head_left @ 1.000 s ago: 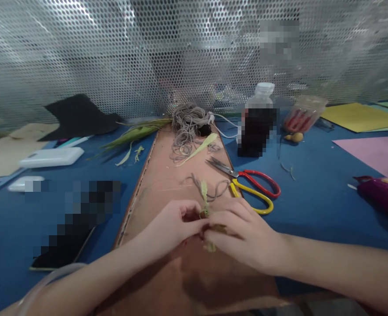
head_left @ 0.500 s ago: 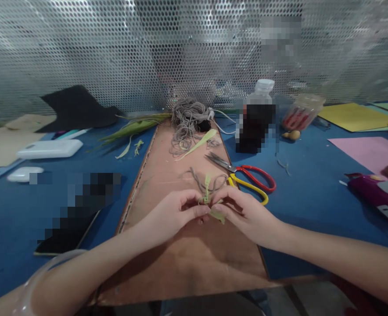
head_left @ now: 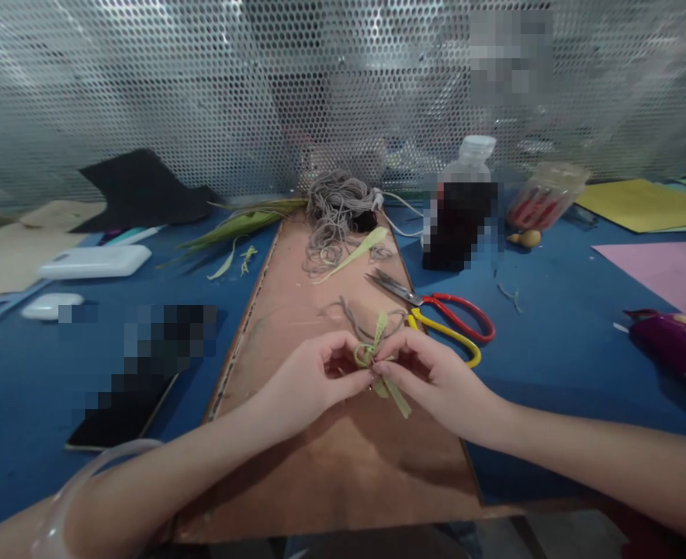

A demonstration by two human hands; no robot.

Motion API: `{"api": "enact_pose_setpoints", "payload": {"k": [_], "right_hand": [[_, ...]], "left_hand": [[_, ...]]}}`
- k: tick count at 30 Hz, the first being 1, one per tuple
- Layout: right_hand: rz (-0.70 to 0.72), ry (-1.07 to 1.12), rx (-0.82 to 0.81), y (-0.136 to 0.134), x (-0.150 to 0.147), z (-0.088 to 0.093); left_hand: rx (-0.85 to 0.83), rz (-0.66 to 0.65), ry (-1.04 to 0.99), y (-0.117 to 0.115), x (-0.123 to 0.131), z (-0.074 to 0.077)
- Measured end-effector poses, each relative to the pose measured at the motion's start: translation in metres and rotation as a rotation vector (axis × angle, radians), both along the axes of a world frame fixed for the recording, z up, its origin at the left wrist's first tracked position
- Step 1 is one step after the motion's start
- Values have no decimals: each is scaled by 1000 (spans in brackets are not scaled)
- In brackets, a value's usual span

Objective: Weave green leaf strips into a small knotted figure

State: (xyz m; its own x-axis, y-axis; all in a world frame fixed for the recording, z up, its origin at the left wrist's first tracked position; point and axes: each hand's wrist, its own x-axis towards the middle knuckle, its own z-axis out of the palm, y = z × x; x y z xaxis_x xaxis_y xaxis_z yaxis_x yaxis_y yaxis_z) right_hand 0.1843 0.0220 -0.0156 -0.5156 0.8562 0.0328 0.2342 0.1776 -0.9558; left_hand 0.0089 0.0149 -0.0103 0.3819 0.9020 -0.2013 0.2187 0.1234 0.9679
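Note:
Both hands pinch a thin pale-green leaf strip (head_left: 381, 322) that is looped and knotted between them. My left hand (head_left: 323, 369) grips one side, thumb and forefinger almost touching the right fingertips. From the other side, my right hand (head_left: 436, 376) pinches the strip, and a flat tail of it hangs below the fingers. The fingertips hide part of the knot. Grey cord (head_left: 351, 318) lies just beyond the hands. Scissors (head_left: 421, 303) with one red and one yellow handle rest right behind my right hand, blades pointing away to the left.
Beneath the hands lies a brown cardboard board (head_left: 296, 310) on a blue table (head_left: 552, 373). A grey cord bundle (head_left: 340, 198) and a loose leaf piece (head_left: 355, 252) are on its far end. A phone (head_left: 122, 407) lies left; a bottle (head_left: 476, 155) and jar (head_left: 546, 198) stand right.
The strip now shows a wider loop near my left fingers, and its lower tail hangs longer and further right. The view has shifted slightly; both hands keep their pinch.

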Motion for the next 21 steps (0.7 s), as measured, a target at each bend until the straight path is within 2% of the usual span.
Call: {"api": "enact_pose_setpoints", "payload": {"k": [8, 21], "right_hand": [[-4, 28, -12, 1, -2, 5], [49, 28, 66, 0, 1, 3]], "left_hand": [[-108, -51, -67, -3, 2, -2], [-111, -25, -105, 0, 0, -1]]}}
